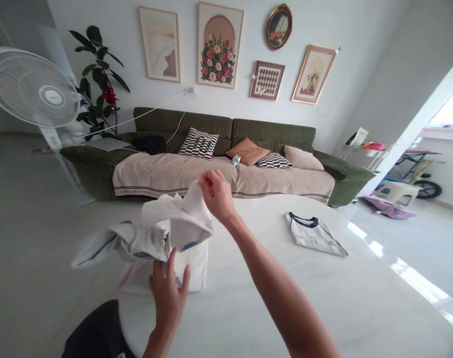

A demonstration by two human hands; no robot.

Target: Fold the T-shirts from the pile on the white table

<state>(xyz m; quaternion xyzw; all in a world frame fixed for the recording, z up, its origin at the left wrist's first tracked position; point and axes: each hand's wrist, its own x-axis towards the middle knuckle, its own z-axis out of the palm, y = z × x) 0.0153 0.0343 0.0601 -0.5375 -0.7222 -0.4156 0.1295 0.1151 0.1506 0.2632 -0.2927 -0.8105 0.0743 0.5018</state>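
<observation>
My right hand point(218, 196) is closed in a pinch on the edge of a white garment point(191, 214), lifting it above the table. The cloth hangs down to the left, with a small blue patch near its lower edge. Below it, my left hand point(169, 293) has its fingers spread, close against a heap of clothes; whether it presses on the cloth cannot be made out. A light grey garment with dark trim point(127, 241) lies crumpled on that heap, blurred at its left end. Underneath, more white cloth point(194, 268) lies flat.
A folded white shirt with a dark collar point(316, 233) lies on the right of the white table point(271, 298). Behind the table stands a green sofa point(182, 119) with cushions and a beige cover. A fan point(51, 97) stands at left, and a black object point(100, 333) sits near the table's front left.
</observation>
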